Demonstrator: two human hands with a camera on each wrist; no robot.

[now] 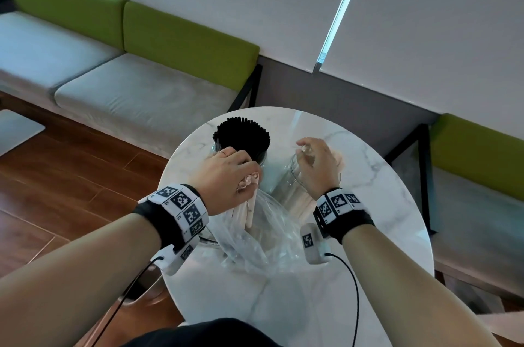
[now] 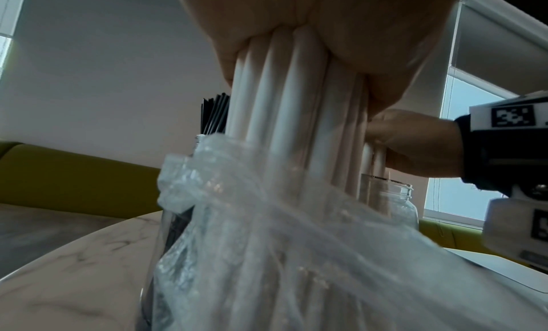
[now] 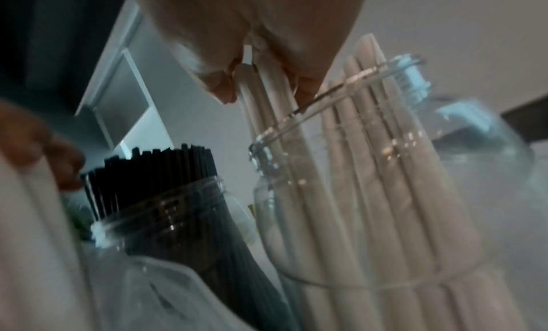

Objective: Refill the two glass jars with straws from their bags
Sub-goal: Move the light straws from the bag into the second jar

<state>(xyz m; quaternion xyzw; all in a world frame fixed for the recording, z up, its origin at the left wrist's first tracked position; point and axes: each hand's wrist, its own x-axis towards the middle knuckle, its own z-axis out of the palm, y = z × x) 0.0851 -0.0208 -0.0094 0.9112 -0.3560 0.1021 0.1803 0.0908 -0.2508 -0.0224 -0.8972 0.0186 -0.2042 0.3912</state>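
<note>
A: What are the hands doing?
B: The left hand [image 1: 224, 179] grips a bundle of white straws [image 2: 284, 115] standing in the clear bag [image 1: 255, 236] at the tabletop's [image 1: 368, 165] centre. The right hand [image 1: 317, 165] pinches a few straws at the mouth of the right jar [image 3: 370, 172].
A: And the other jar?
B: The left jar [image 1: 241, 145], at eleven o'clock, is packed with black straws [image 3: 154, 172].

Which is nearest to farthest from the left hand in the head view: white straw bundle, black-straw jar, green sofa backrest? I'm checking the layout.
1. White straw bundle: gripped in the left hand.
2. Black-straw jar: just beyond the knuckles.
3. Green sofa backrest: far behind the table.
</note>
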